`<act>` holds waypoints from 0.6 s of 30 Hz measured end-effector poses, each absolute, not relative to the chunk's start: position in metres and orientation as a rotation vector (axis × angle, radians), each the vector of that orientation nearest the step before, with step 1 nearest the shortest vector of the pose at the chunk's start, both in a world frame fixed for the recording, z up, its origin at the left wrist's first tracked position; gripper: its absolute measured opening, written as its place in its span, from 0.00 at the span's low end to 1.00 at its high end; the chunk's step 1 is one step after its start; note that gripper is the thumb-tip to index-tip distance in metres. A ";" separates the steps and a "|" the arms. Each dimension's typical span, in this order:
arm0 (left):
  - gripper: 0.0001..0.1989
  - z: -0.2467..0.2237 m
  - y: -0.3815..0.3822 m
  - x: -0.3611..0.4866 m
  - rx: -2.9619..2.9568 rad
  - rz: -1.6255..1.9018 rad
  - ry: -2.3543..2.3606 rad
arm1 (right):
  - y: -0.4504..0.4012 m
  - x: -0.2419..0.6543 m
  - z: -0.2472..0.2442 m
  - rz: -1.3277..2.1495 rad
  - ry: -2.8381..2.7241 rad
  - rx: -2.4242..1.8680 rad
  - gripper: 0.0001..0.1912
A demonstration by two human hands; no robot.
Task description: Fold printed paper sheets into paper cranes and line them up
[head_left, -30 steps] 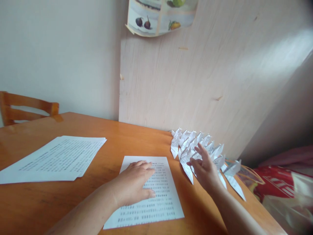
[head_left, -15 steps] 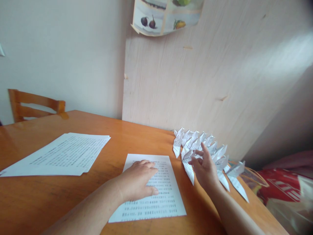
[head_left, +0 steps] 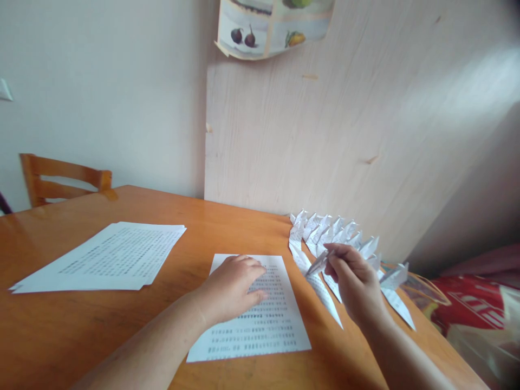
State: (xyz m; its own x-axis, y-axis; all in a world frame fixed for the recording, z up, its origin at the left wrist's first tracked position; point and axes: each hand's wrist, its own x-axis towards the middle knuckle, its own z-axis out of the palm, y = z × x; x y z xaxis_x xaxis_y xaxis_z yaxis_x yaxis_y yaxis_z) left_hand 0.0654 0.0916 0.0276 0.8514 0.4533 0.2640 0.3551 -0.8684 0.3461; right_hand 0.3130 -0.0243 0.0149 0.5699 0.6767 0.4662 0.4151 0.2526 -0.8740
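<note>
My left hand (head_left: 234, 291) lies palm down on a printed sheet of paper (head_left: 280, 330), its fingers stretched out and the thumb apart. To the right, my right hand (head_left: 357, 281) pinches the raised part of a folded paper figure (head_left: 325, 298). That figure is made of printed paper, with a long pointed end reaching toward me. Behind and beside the right hand stand several similar folded paper figures (head_left: 325, 232), set close together in rows. The hand hides some of them.
A stack of printed sheets (head_left: 117, 260) lies on the wooden table (head_left: 239, 225) at the left. Beyond it is a wooden chair (head_left: 73, 170). A pale board (head_left: 284, 135) with a fruit picture (head_left: 276, 27) stands behind. Red bags (head_left: 467, 306) lie past the table's right edge.
My right hand has gone from loosely spread fingers over the figures to a pinch on one of them, which now sits turned. My left hand stays on the sheet. The view has shifted slightly.
</note>
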 end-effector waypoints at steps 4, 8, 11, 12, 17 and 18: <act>0.12 0.033 0.092 0.070 2.580 0.767 0.698 | -0.027 0.296 0.018 0.498 -1.107 -1.278 0.08; 0.12 0.034 0.089 0.073 2.413 0.924 0.691 | -0.028 0.284 0.019 0.661 -1.200 -1.264 0.09; 0.12 0.032 0.085 0.075 2.350 0.881 0.640 | -0.027 0.281 0.021 0.623 -1.199 -1.330 0.14; 0.12 0.031 0.083 0.076 2.335 0.864 0.623 | -0.027 0.282 0.021 0.605 -1.173 -1.349 0.15; 0.12 0.026 0.075 0.081 2.263 0.833 0.553 | -0.026 0.293 0.019 0.571 -1.055 -1.452 0.13; 0.11 0.026 0.073 0.082 2.254 0.834 0.539 | -0.027 0.295 0.019 0.576 -1.062 -1.496 0.11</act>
